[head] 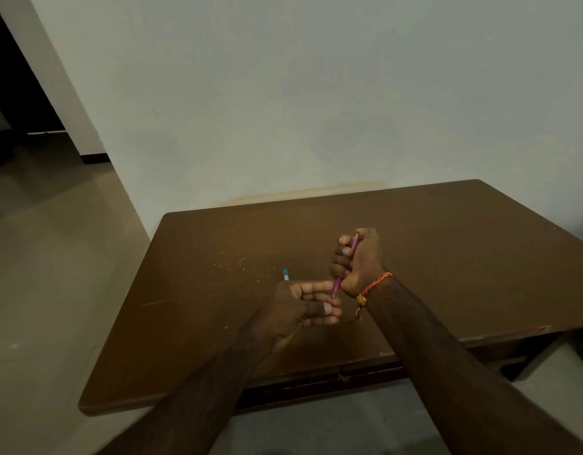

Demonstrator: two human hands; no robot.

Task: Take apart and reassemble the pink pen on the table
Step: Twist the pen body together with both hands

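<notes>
My right hand (357,259) is wrapped in a fist around the pink pen (338,284), held above the brown table (217,307) with its tip pointing down towards me. The pen's upper end shows between the fingers at the top of the fist. My left hand (303,307) has its fingertips pinched at the pen's lower tip end. A small teal and white piece (285,275) pokes out just behind my left hand; whether it lies on the table or sits in the hand I cannot tell.
The table stands against a pale wall (316,110), with light specks (231,261) scattered on its left middle. Tiled floor (53,257) lies to the left, and a dark doorway (7,93) opens at the far left. An orange thread bracelet (372,287) circles my right wrist.
</notes>
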